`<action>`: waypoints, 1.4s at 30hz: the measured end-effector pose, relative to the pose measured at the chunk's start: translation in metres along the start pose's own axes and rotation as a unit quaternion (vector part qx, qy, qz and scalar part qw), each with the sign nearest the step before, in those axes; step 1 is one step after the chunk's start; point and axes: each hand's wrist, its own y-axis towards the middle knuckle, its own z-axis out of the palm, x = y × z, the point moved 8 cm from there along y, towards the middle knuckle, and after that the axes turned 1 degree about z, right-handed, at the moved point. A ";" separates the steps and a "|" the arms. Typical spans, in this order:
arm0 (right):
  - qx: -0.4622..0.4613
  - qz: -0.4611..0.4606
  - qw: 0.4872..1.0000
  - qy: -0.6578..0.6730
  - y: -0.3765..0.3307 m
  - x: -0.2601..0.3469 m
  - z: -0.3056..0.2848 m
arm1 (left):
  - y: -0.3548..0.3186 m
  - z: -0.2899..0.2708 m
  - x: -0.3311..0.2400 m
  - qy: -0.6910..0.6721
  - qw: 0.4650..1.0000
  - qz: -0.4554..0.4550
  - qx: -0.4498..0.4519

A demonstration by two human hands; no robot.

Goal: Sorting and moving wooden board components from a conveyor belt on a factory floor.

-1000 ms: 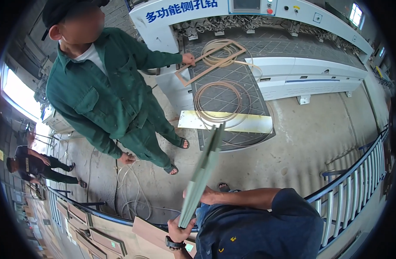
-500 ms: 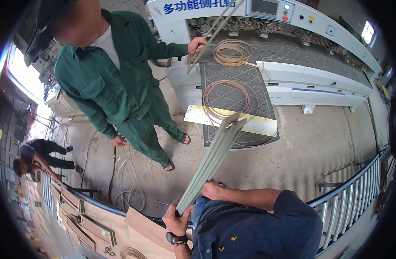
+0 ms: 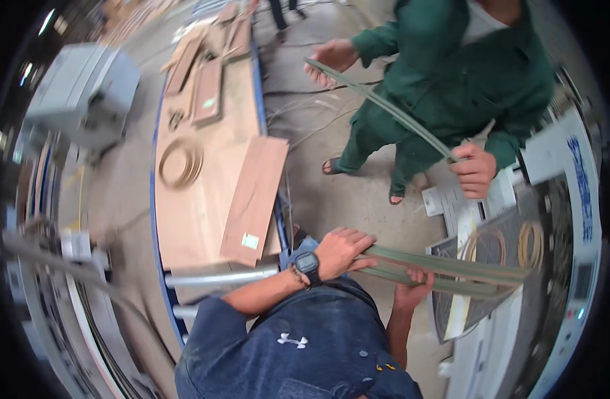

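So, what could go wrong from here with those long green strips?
The left hand and right hand hold the green strips toward one end, so the far end might droop or the strips slide apart. If turned, that end might knock the white machine. The thin strip in the co-worker's hand might bump someone.

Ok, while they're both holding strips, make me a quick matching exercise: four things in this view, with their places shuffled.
1. Black wristwatch
2. Brown coil
3. Bundle of green strips
4. Single long green strip

A. Held by the person in green
B. On the wooden sheet, picture-left of the reddish-brown board
C. On the wearer's left wrist
D. In the wearer's left hand and right hand

Pairs: 1-C; 2-B; 3-D; 4-A
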 end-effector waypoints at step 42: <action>0.240 0.236 0.653 -0.678 0.148 -0.364 0.070 | -0.219 0.061 0.064 -0.125 0.962 -0.018 -0.241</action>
